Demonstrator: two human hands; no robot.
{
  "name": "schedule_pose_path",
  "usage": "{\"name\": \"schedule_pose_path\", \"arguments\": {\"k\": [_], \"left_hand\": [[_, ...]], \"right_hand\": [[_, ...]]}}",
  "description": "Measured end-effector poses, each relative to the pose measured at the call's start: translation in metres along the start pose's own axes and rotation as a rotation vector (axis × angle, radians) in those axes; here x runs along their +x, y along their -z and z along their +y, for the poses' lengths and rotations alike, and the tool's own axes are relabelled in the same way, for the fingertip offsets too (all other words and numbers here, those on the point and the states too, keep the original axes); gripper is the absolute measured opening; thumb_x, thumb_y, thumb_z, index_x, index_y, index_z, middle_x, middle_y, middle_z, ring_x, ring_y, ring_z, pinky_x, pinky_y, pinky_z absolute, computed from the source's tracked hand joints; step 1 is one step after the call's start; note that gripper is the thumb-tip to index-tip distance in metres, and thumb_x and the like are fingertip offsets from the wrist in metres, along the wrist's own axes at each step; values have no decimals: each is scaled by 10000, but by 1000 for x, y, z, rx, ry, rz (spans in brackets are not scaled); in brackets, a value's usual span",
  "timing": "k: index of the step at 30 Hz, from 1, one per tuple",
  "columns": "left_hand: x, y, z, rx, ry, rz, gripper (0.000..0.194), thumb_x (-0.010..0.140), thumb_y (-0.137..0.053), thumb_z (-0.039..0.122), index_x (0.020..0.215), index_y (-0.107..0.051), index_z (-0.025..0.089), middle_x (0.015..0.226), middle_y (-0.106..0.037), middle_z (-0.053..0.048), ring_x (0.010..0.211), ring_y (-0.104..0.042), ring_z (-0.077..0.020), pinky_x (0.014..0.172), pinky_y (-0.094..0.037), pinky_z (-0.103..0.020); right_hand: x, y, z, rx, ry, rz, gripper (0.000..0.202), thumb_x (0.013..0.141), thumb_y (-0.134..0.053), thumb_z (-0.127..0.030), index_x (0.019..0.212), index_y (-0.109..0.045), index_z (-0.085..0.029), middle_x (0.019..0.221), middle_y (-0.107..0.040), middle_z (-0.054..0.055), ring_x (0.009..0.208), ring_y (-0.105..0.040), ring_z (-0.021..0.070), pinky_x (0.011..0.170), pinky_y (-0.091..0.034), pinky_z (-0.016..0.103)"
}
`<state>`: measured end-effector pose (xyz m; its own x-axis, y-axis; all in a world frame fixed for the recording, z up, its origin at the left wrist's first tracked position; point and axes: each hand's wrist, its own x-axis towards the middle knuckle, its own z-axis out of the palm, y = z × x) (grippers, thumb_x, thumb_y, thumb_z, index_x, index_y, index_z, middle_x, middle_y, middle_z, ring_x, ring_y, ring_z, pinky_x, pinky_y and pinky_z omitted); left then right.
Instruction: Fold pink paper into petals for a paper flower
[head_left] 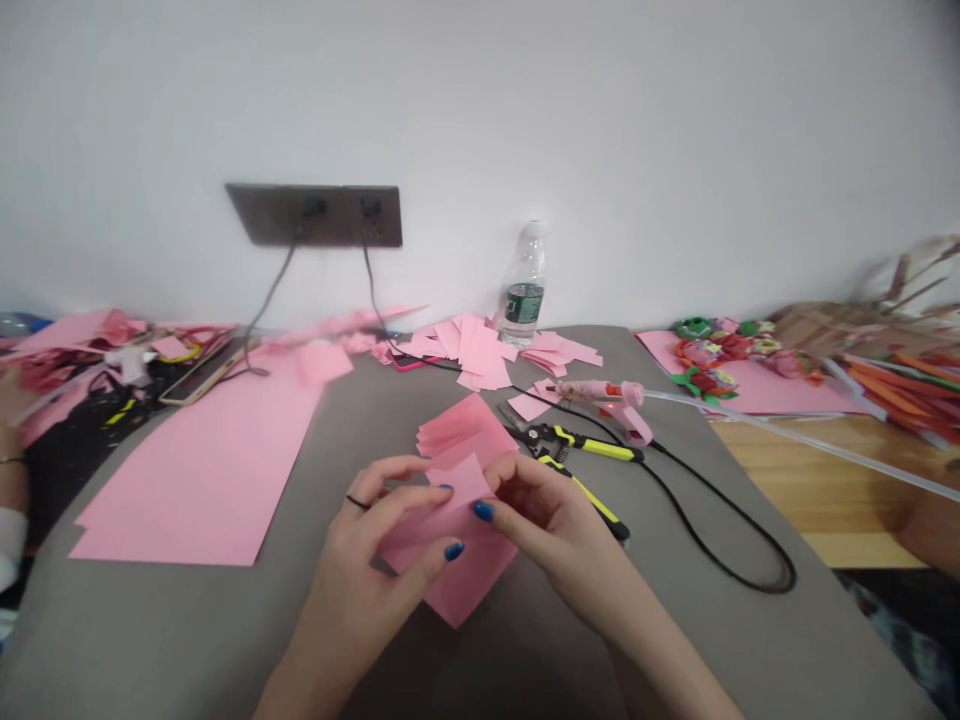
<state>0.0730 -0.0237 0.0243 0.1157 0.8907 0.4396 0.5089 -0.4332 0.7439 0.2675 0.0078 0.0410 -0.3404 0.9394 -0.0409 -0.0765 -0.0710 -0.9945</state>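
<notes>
At the front middle of the grey table, both hands meet at a small piece of pink paper [466, 482]. My right hand [551, 520] pinches its right edge between thumb and fingers. My left hand [379, 545] has its fingertips on the left side, the thumb a little lower. Below and behind this piece lie larger pink sheets [459, 595], partly hidden by the hands. Just beyond them is a stack of darker pink paper [469, 415]. Pliers with yellow and black handles [600, 443] lie close to my right hand.
A pink glue gun [600, 392] with a long glue stick trails a black cable [697, 535]. Large pink sheets [202, 470] and a phone [199, 378] are left. A water bottle [523, 290] stands near the wall. Paper flowers [709, 360] lie right. People's arms show at both edges.
</notes>
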Motion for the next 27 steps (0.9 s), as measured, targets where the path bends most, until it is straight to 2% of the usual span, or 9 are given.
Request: {"name": "schedule_pose_path", "arguments": {"k": [2,5,9,11,13,16,18,23,27], "left_hand": [[0,1,3,13,-93,28,192,899,-679,153,1058,-724,250,1063,-668,-32,960,-670,-159,853,-532,-254],[0,1,6,19,-160,102,188,913,-638,74,988,-741,212,904,-670,-12,814,-667,-111,752,-525,-191],[1,4,8,-60,-131,86,210,877,-668,55,957,-779,214,835,-685,-7,741,-676,-107,679,-528,-173],[2,6,11,-149,-45,31,211,855,-693,82,927,-803,246,810,-713,0,719,-689,-114,657,-537,-172],[2,8,15,-235,149,16,204,826,-729,132,938,-812,280,803,-746,9,720,-704,-128,663,-552,-179],[3,9,21,-379,497,50,247,793,-762,225,1032,-789,284,814,-779,7,743,-724,-154,659,-568,-195],[4,9,23,-478,628,51,287,776,-773,266,1063,-767,264,838,-794,-5,768,-731,-169,652,-571,-201],[3,10,17,-617,760,33,408,727,-818,288,1122,-724,244,873,-813,-15,810,-730,-177,703,-576,-212],[3,10,13,-660,808,41,477,739,-818,299,1193,-694,225,848,-817,-24,799,-726,-177,734,-578,-230]], "right_hand": [[0,-2,2,49,15,-2,218,848,-722,-359,805,-585,-195,788,-586,1,740,-546,150,677,-426,259],[0,-5,4,88,6,3,203,842,-738,-348,828,-598,-202,817,-598,9,779,-574,165,715,-451,277],[0,-6,6,-23,204,144,178,783,-772,-250,910,-648,-239,896,-615,8,848,-585,184,788,-452,306],[1,-4,5,-128,256,156,131,772,-774,-235,873,-690,-235,927,-652,28,906,-591,205,833,-436,320],[1,-2,3,-172,193,98,88,815,-743,-283,783,-695,-217,854,-664,35,859,-591,209,800,-435,320],[0,1,3,-116,47,66,236,860,-707,-395,743,-647,-198,717,-592,6,701,-526,170,654,-400,282],[0,2,4,-34,-11,93,322,841,-722,-476,743,-612,-190,697,-532,-13,643,-461,141,587,-348,255],[3,2,12,165,-83,167,422,787,-770,-555,754,-566,-188,703,-496,-28,622,-403,113,562,-303,223],[5,1,15,184,-108,171,430,798,-761,-565,746,-563,-186,678,-478,-37,600,-374,101,536,-267,211]]}}
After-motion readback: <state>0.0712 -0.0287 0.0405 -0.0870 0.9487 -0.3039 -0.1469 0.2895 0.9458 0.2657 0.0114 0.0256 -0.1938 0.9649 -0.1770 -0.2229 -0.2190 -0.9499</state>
